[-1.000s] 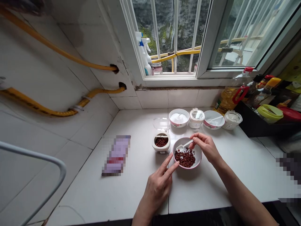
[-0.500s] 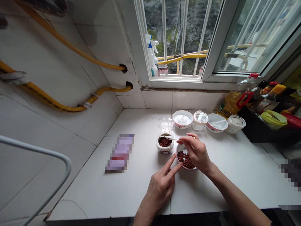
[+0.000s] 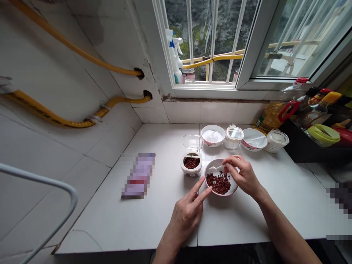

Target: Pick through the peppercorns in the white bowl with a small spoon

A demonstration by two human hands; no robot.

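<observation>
My right hand [image 3: 243,176] pinches the spoon [image 3: 213,169], seemingly for scooping; left hand [image 3: 187,212], two fingers spread, should steady the bowl [image 3: 233,185].

Plenty of open counter [image 3: 107,223] lay there, between the blurred purple item [image 3: 139,176] and the small open jar [image 3: 191,171]! Behind that jar, though, its clear lid [image 3: 193,142] stood in the way of a low pass. Farther back, a tight row of two floral bowls [image 3: 213,144] and two closed jars [image 3: 233,138] walled off the rear, with the black bin [image 3: 298,148] blocking the right. The left hand [image 3: 189,209] barred the pink-rimmed bowl's [image 3: 232,187] near-left side, the right hand [image 3: 244,176] its right; between the forearms, room opened up.
</observation>
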